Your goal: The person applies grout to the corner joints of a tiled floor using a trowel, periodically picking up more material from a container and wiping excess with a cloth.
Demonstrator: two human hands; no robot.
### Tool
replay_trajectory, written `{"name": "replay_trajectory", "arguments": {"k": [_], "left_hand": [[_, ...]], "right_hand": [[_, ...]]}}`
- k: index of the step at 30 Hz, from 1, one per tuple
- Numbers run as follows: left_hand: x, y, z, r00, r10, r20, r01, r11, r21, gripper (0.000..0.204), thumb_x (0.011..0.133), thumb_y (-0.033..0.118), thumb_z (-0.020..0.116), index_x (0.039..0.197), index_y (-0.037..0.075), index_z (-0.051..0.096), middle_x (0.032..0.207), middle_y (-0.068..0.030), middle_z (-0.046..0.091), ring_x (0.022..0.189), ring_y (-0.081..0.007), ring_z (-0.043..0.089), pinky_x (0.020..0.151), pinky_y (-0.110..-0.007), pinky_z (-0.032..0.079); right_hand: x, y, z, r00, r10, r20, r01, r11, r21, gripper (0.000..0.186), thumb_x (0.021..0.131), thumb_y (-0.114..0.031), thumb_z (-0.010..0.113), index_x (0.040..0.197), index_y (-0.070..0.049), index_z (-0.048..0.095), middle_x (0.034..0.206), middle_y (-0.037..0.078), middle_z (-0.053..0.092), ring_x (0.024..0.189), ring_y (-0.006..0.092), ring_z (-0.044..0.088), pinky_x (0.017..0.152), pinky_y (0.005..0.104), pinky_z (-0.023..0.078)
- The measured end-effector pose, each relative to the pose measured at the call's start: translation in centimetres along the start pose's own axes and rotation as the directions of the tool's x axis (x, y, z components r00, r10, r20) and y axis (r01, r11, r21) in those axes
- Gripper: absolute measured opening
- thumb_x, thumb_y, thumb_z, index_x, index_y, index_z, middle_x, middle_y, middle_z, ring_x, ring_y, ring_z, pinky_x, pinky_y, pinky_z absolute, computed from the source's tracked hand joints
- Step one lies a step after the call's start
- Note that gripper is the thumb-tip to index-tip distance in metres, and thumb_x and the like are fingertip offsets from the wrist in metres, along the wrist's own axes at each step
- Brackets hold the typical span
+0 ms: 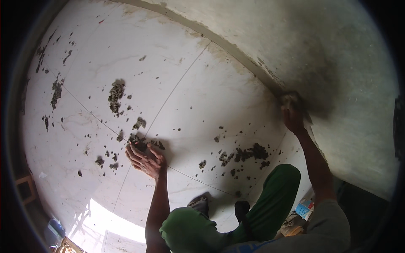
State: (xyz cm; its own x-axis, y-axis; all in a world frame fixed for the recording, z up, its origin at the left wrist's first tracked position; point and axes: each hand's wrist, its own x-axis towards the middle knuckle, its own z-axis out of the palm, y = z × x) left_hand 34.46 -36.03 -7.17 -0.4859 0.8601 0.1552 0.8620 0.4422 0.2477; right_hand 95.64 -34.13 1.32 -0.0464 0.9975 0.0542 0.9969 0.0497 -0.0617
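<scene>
On the pale tiled floor (168, 63), my left hand (145, 161) rests with its fingers stretched and slightly apart. Dark, crumbly mortar (136, 138) lies at its fingertips and partly under them. My right arm reaches out to the foot of the grey plastered wall (350, 80). There my right hand (293, 119) is closed on a pale sponge or cloth (290, 100), pressed at the wall's lower edge. Blur and shadow hide the exact kind of this pad.
Mortar clumps (116, 97) lie scattered across the tiles, with another heap (253, 152) nearer my knees. A mortar strip (236, 52) runs along the wall's foot. My green-trousered knees (190, 227) are bent below. A blue-and-white packet (303, 208) lies at lower right, a wooden frame (26, 189) at left.
</scene>
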Motion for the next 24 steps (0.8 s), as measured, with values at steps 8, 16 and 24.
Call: {"name": "replay_trajectory", "arguments": {"k": [8,16,24], "left_hand": [[0.4,-0.7,-0.1,0.997,-0.05,0.066,0.055,0.996,-0.063,0.08,0.108,0.063,0.039,0.163,0.005,0.034,0.169,-0.0178,0.034,0.159,-0.0407,0.026,0.124,-0.058,0.024],[0.0,-0.3,0.0,0.997,-0.026,0.077,0.033,0.994,-0.101,0.082,0.107,0.066,0.038,0.163,0.006,0.035,0.168,-0.018,0.035,0.158,-0.0405,0.027,0.124,-0.059,0.024],[-0.4,-0.7,0.0,1.0,0.01,0.019,-0.009,0.999,-0.053,0.073,0.11,0.061,0.041,0.159,0.008,0.037,0.166,-0.0166,0.037,0.155,-0.0388,0.032,0.123,-0.059,0.027]], "right_hand": [[32.5,-30.4,5.3,0.997,-0.019,0.073,0.01,0.993,0.12,0.046,0.109,-0.041,0.052,0.136,-0.005,0.06,0.098,0.029,0.074,0.096,0.0514,0.071,0.089,0.0606,0.055],[41.7,-31.6,7.8,0.986,0.149,0.074,-0.159,0.976,0.152,0.042,0.101,-0.041,0.063,0.116,-0.004,0.077,0.119,0.023,0.076,0.116,0.0411,0.073,0.098,0.0514,0.058],[28.4,-20.2,5.6,0.988,0.061,0.14,-0.075,0.992,0.099,0.036,0.1,-0.035,0.067,0.108,-0.001,0.075,0.108,0.023,0.076,0.105,0.0425,0.073,0.092,0.0529,0.058]]}}
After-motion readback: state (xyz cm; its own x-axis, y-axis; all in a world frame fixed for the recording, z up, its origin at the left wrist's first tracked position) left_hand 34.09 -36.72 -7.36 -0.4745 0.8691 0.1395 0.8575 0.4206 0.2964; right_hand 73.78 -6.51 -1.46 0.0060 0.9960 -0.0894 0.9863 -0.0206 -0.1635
